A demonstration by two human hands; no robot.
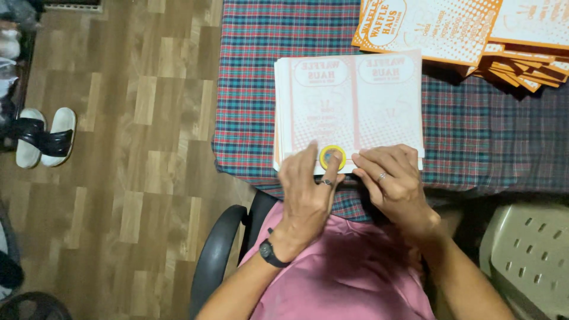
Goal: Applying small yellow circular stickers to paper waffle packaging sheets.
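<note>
Now, left hand (308, 186) rests finger on small yellow tape roll (332, 157), fingers loosely spread, pinning rather than gripping. Roll sits on near edge of pale printed sheet stack (349, 101), just beside right hand (391, 178). Right hand lies flat, fingers together, pressing same edge of stack. Step in hand seems to be finding tape end, though view too small to be sure. Orange printed cards (450, 29) piled well beyond both hands on checked desk (249, 89). Next move calls for fingertip care.
</note>
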